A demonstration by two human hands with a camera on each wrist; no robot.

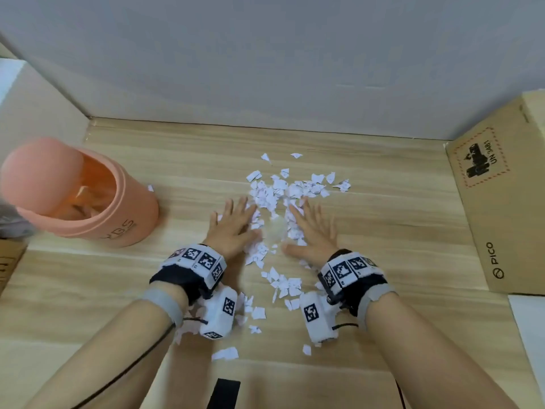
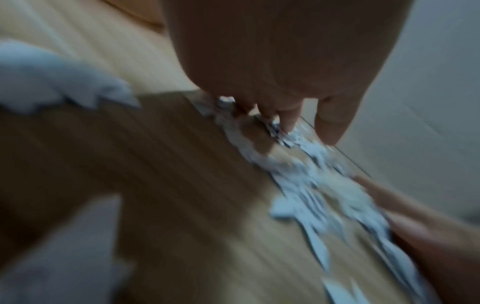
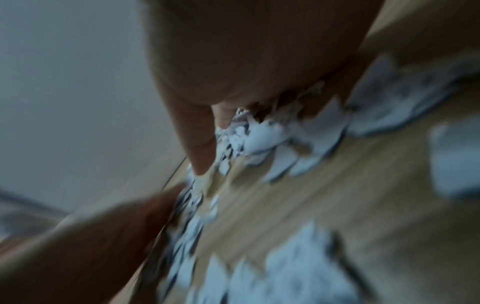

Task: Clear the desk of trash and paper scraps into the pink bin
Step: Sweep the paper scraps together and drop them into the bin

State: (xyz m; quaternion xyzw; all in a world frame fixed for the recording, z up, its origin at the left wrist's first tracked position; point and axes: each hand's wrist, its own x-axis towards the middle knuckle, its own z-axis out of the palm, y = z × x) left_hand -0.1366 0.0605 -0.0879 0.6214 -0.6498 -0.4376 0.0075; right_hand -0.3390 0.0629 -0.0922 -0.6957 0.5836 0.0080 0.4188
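Right now both hands lie flat and spread on the tabletop (image 1: 383, 225), palms down, fingers straight, holding nothing. Left hand (image 1: 233, 228) and right hand (image 1: 312, 231) sit on either side of a heap of torn paper scraps (image 1: 277, 199), their inner edges touching the scraps. Set like that, they look placed to rake the scraps together into one pile that can be scooped up, rather than picking bits one by one. Between the thumbs lies a pale crumpled wad (image 1: 275, 228), too blurred to name for certain. Forearms reach forward from the near edge, wrists low, fingers angled slightly inward toward each other. Both wrist views are blurred, though fingertips (image 2: 330, 131) show pressed down among the scraps. More scraps lie scattered nearer the body, under and behind the wrists. Pink bin (image 1: 88, 202) stands well off to the left, lid tipped open, mouth facing the hands. One stray scrap sits just beside it. A cardboard box (image 1: 501, 202) stands at the right.
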